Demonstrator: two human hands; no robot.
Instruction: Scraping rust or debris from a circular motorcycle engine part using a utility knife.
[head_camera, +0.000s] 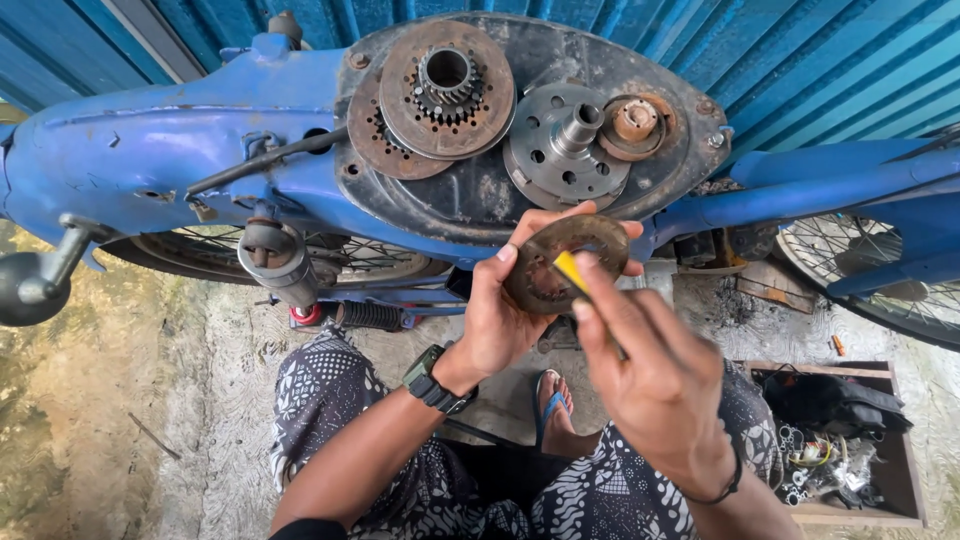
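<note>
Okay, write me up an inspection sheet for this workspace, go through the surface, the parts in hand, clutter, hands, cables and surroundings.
Surface: rough concrete floor, dirty, with sandy ground at the left.
Job's things: rusty clutch disc held up; yellow-handled tool laid against it. Open clutch housing of the blue motorcycle shows a toothed hub and a splined shaft.
Clutter: wooden box of small parts, lower right.
Grippers: left hand grips the disc by its rim; right hand holds the tool.
Cables: black cable runs along the engine case.
Surroundings: blue corrugated wall; spoked wheel at the right.
</note>
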